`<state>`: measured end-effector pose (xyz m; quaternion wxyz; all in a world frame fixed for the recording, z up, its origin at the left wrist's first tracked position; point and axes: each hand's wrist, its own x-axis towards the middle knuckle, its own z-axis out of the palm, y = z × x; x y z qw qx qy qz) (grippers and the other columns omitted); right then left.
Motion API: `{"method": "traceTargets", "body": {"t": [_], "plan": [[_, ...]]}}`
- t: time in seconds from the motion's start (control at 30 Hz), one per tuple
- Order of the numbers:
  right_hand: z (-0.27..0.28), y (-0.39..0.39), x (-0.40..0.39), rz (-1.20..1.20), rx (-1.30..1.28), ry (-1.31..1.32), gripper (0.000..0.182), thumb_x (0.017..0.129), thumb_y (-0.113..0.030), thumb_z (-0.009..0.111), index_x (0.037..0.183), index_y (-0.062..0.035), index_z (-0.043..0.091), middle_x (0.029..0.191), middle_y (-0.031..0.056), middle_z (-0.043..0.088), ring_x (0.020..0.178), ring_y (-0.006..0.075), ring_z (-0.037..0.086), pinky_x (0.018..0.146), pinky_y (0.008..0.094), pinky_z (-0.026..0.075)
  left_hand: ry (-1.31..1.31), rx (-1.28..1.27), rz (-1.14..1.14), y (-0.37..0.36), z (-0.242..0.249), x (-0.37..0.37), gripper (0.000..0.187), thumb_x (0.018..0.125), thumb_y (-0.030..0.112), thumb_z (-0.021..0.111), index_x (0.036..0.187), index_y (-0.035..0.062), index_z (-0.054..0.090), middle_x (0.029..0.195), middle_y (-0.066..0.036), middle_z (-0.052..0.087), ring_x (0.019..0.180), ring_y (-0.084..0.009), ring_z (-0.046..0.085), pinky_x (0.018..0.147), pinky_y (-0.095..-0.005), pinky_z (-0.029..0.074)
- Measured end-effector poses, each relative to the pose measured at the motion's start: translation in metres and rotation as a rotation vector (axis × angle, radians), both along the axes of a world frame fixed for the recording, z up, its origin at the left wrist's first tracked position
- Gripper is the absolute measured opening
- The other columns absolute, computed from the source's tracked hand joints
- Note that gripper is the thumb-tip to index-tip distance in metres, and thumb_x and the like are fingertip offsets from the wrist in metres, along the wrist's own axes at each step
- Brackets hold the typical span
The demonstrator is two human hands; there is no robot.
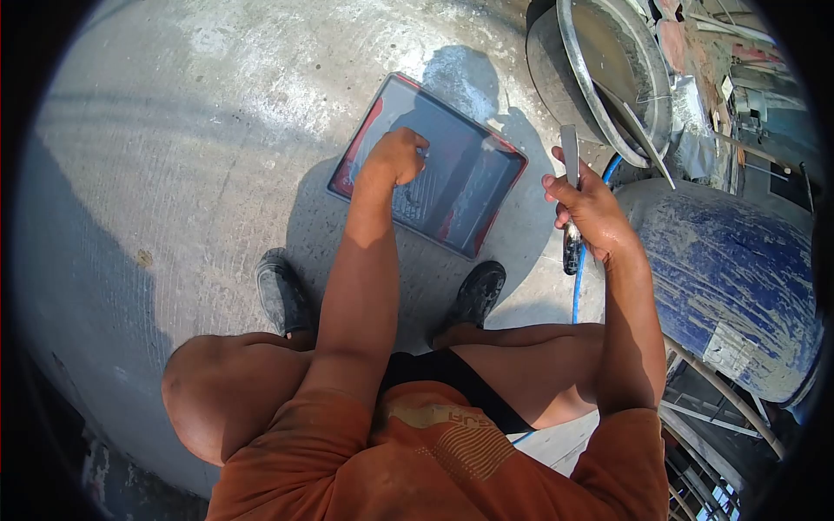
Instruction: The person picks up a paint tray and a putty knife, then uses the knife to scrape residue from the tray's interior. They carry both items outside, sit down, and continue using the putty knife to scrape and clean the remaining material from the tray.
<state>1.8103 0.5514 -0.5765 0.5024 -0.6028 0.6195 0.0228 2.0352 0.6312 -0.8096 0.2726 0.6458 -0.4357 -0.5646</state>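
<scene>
A shallow rectangular tray (pixel 460 152), grey inside with red patches along its edges, lies on the concrete between and ahead of my feet. My left hand (pixel 397 158) is over the tray's left part, its fingers curled; whether anything is pinched in them is hidden. Below that hand, streaky marks show on the tray's wet-looking grey surface. To the right of the tray, my right hand (pixel 591 207) grips a putty knife (pixel 570 156) near where blade and handle meet. Its flat metal blade points away from me, and the dark, paint-spotted handle sticks out toward me.
A large round tub (pixel 569 65) with murky contents stands at the upper right, a flat stick across its rim. Nearer lies a blue, splattered drum (pixel 721 278). A blue hose (pixel 577 291) runs beside it. My dark shoes (pixel 285 291) flank the tray's near side.
</scene>
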Motion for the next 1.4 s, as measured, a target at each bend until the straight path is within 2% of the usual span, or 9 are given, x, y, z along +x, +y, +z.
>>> {"method": "traceTargets", "body": {"t": [0.1,0.2,0.3,0.4,0.57,0.67,0.87,1.17,1.4], "plan": [[-0.031,0.012,-0.012,-0.001,0.136,0.015,0.079,0.091,-0.010,0.062,0.160,0.0008,0.025,0.093,0.0066,0.055,0.066,0.0128,0.051,0.059,0.0326,0.053,0.471,-0.540,0.524,-0.032,0.040,-0.013,0.080,0.088,-0.002,0.062,0.160,0.0203,0.038,0.161,-0.025,0.038,0.151,-0.0364,0.035,0.119,-0.0383,0.036],[-0.066,0.034,-0.012,0.076,0.244,0.208,0.084,0.091,-0.005,0.061,0.163,-0.0010,0.017,0.097,0.0088,0.056,0.074,0.0155,0.056,0.063,0.0345,0.054,0.040,-0.631,0.421,-0.044,0.053,0.005,0.080,0.087,-0.002,0.063,0.160,0.0195,0.038,0.165,-0.025,0.030,0.152,-0.0431,0.030,0.122,-0.0458,0.031],[-0.135,0.043,-0.055,0.184,0.229,0.267,0.085,0.090,-0.007,0.064,0.161,0.0036,0.019,0.111,0.0193,0.065,0.091,0.0259,0.067,0.075,0.0403,0.058,-0.421,-0.513,0.557,-0.024,0.010,0.006,0.078,0.086,0.006,0.068,0.158,0.0191,0.040,0.165,-0.024,0.030,0.151,-0.0471,0.030,0.121,-0.0504,0.033],[-0.169,0.045,-0.061,0.476,-0.313,0.430,0.076,0.088,-0.011,0.068,0.154,0.0066,0.035,0.129,0.0322,0.063,0.117,0.0442,0.065,0.100,0.0481,0.051,-0.651,0.093,0.739,0.023,-0.011,0.003,0.064,0.085,0.020,0.073,0.146,0.0146,0.055,0.150,-0.025,0.050,0.140,-0.0412,0.048,0.117,-0.0460,0.038],[-0.185,0.017,-0.020,0.403,-0.308,0.736,0.069,0.089,-0.015,0.070,0.152,-0.0070,0.043,0.127,0.0274,0.066,0.115,0.0416,0.067,0.098,0.0499,0.054,-0.345,0.523,0.734,0.063,-0.041,0.017,0.047,0.089,0.030,0.073,0.135,0.0239,0.067,0.130,-0.015,0.070,0.122,-0.0342,0.066,0.104,-0.0442,0.051],[-0.211,0.002,-0.020,0.393,-0.346,0.860,0.064,0.092,-0.012,0.065,0.152,-0.0203,0.046,0.126,0.0247,0.066,0.115,0.0417,0.067,0.098,0.0501,0.055,-0.432,0.449,0.813,0.056,-0.041,0.013,0.033,0.093,0.033,0.071,0.124,0.0237,0.075,0.112,-0.011,0.077,0.106,-0.0319,0.073,0.095,-0.0425,0.055],[-0.221,0.040,-0.043,0.453,-0.360,0.633,0.066,0.090,-0.014,0.067,0.152,-0.0224,0.049,0.133,0.0288,0.061,0.122,0.0433,0.062,0.103,0.0491,0.052,-0.535,0.226,0.822,0.052,-0.029,0.005,0.024,0.095,0.025,0.068,0.117,0.0232,0.077,0.106,-0.011,0.075,0.102,-0.0318,0.071,0.087,-0.0438,0.056],[-0.238,0.096,-0.005,0.243,-0.353,0.544,0.053,0.095,-0.014,0.062,0.146,0.0003,0.054,0.124,0.0307,0.063,0.121,0.0462,0.056,0.108,0.0476,0.046,-0.526,0.228,1.025,0.064,-0.055,-0.007,0.018,0.095,0.024,0.068,0.110,0.0199,0.079,0.102,-0.009,0.075,0.096,-0.0318,0.071,0.082,-0.0442,0.055],[-0.251,0.054,0.022,0.237,-0.440,0.610,0.047,0.095,-0.014,0.062,0.141,-0.0019,0.058,0.125,0.0293,0.062,0.122,0.0425,0.058,0.103,0.0467,0.051,-0.564,0.200,1.070,0.072,-0.061,-0.022,0.019,0.094,0.022,0.070,0.110,0.0173,0.078,0.102,-0.009,0.074,0.093,-0.0331,0.071,0.080,-0.0462,0.054]]}}
